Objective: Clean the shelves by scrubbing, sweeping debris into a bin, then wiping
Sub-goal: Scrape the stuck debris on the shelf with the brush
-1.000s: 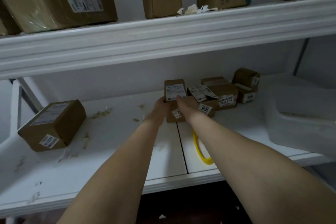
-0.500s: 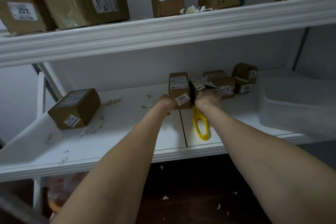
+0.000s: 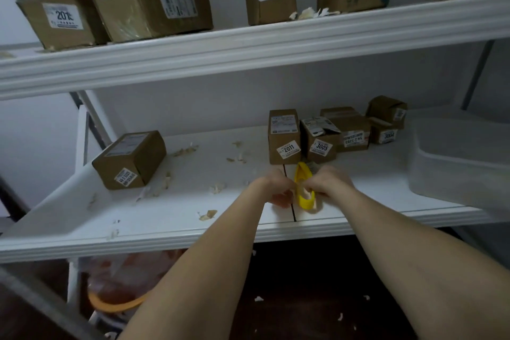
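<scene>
A yellow loop-shaped plastic tool point(image 3: 303, 196) lies near the front edge of the white lower shelf point(image 3: 171, 215). My right hand point(image 3: 329, 183) curls its fingers round the tool's right side. My left hand point(image 3: 271, 188) sits at the tool's left side with fingers bent toward it; whether it grips the tool is unclear. Pale scraps of debris point(image 3: 208, 215) are scattered over the shelf's left half. Under the shelf at lower left stands a bin with an orange rim point(image 3: 116, 305) and a plastic liner.
Small labelled cardboard boxes point(image 3: 284, 136) cluster behind my hands, one box point(image 3: 129, 159) sits at the left. A translucent plastic tub point(image 3: 461, 163) fills the shelf's right end. The upper shelf point(image 3: 248, 44) carries larger boxes and more scraps. Bits litter the dark floor.
Both hands have left the small boxes and drawn back toward the shelf's front edge, coming together at the yellow tool. The view has pulled back and tilted.
</scene>
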